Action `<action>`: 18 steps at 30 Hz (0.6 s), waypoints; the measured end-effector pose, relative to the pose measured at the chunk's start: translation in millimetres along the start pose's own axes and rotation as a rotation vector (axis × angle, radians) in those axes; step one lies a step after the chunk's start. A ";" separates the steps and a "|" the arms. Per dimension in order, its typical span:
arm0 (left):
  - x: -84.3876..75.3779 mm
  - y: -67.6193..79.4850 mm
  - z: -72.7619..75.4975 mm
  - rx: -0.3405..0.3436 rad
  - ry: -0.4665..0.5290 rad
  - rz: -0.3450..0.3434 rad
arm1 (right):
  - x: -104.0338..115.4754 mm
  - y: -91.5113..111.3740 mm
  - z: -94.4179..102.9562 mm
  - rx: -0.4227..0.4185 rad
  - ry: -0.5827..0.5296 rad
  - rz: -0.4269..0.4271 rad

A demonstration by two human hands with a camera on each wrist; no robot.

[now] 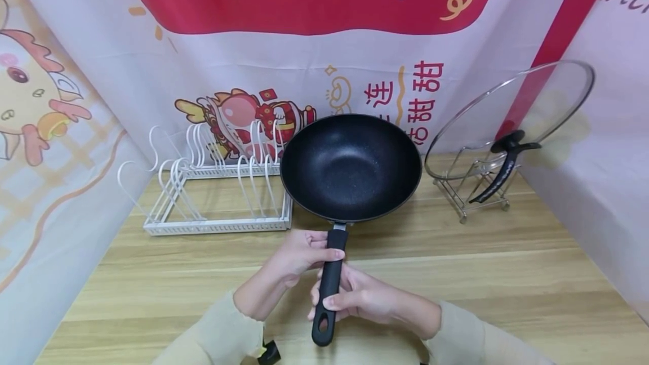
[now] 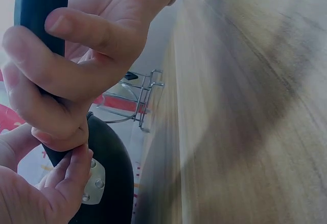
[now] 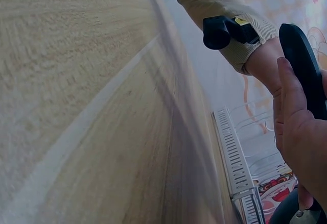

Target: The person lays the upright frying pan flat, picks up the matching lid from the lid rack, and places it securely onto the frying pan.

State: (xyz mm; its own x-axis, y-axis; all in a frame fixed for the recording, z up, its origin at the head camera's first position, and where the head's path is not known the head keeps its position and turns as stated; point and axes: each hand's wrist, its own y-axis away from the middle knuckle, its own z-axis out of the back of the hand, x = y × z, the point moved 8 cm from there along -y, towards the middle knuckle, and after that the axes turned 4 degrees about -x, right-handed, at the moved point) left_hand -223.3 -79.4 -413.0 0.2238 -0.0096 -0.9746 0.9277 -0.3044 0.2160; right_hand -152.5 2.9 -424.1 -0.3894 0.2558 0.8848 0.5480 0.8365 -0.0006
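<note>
A black wok [image 1: 351, 167] is held up over the table by its long handle [image 1: 330, 283], its dark inside facing the head camera. My left hand [image 1: 304, 255] grips the handle close to the pan, thumb across the top. Lower down, my right hand [image 1: 362, 296] wraps the same handle near its hanging hole, with its thumb on the upper face. In the left wrist view, the right hand's fingers [image 2: 76, 76] curl round the handle from beneath, and a riveted metal bracket [image 2: 94, 183] joins it to the wok's underside.
At the left stands a white dish rack [image 1: 218, 227] with upright wire loops, partly behind the wok. A small wire stand [image 1: 469, 201] at the right carries a glass lid [image 1: 512, 111] with a black handle. Printed cloth walls [image 1: 304, 55] close off the wooden table [image 1: 481, 297].
</note>
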 end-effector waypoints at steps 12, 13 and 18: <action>4.4 2.3 -5.0 0.041 0.019 0.001 | -5.1 3.8 1.9 0.021 0.019 -0.022; 4.5 2.5 -5.3 0.043 0.017 0.002 | -5.5 4.1 2.2 0.021 0.018 -0.023; 7.2 2.9 -5.8 0.039 0.012 0.007 | -8.2 5.1 4.0 0.011 0.023 -0.037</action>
State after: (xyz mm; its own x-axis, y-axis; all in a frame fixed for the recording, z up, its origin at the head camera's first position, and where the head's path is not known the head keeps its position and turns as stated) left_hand -217.3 -74.9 -419.1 0.2340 -0.0002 -0.9722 0.9137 -0.3416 0.2200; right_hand -149.4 7.0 -433.2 -0.3923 0.2132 0.8948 0.5251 0.8506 0.0275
